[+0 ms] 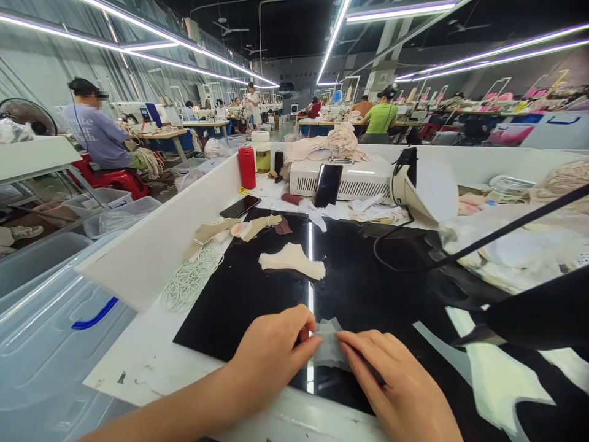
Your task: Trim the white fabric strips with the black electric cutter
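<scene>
Sheer whitish fabric, a small piece (327,341), low centre of frame, over the glossy black panel (368,276) on the white surface (133,359). On my feed both hands are at it. Left hand (276,344): fingers curled, thumb and forefinger pinching the piece's left edge. Right hand (396,374): thumb and forefinger closed on the right edge, the other fingers folded behind. I cannot tell how many layers lie between them.

Above the hands, mid-frame, I note a cream fabric stack (292,260), lying on the panel. Left of it, pale green cord (191,279) in a loose tangle, touching the panel's edge. Lower right: pale cut pieces (499,380), partly cut off from my view by a dark shape. Back of the surface, left to right: red cylinder (247,168), lidded jar (261,158), white vented box (345,179) with cloth heaped on top, upright phone (328,185) against its front. A second phone (240,207) lies flat, left of centre.

Upper left, I log a person in a lavender shirt (94,132), seated on a red stool (115,178). Upper right of centre, another in a green top (383,116).
</scene>
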The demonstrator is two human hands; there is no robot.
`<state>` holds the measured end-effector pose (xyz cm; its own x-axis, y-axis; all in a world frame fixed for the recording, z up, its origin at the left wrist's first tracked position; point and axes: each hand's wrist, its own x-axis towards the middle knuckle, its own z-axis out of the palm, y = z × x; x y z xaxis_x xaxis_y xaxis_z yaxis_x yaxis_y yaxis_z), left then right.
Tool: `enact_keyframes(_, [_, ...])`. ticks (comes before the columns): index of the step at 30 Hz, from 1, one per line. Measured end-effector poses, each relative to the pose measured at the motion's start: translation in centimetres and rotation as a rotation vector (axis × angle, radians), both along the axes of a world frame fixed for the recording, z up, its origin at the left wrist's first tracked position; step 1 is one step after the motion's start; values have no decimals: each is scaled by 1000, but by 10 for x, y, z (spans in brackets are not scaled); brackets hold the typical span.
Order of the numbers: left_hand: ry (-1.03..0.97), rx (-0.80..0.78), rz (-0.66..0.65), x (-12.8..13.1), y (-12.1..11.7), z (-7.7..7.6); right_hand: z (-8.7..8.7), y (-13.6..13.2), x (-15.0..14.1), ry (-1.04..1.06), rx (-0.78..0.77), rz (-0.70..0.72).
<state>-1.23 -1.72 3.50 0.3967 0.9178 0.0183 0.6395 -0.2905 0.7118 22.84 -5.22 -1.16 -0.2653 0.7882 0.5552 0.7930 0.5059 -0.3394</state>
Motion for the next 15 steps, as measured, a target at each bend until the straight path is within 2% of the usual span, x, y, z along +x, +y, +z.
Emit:
enact_keyframes(4, [161, 298, -74, -2, -1, -15, 9, 4, -5, -53, 82, 32])
enact_keyframes(6, [212, 387, -90, -2, -1, -19, 13, 5, -7, -75, 104, 45])
enact_keyframes(10, [261, 450, -100, -2, -2, -21, 14, 5, -6, -104, 112, 46])
enact_keyframes(15, [270, 438, -117, 0, -2, -20, 3, 3, 1, -154, 90, 55])
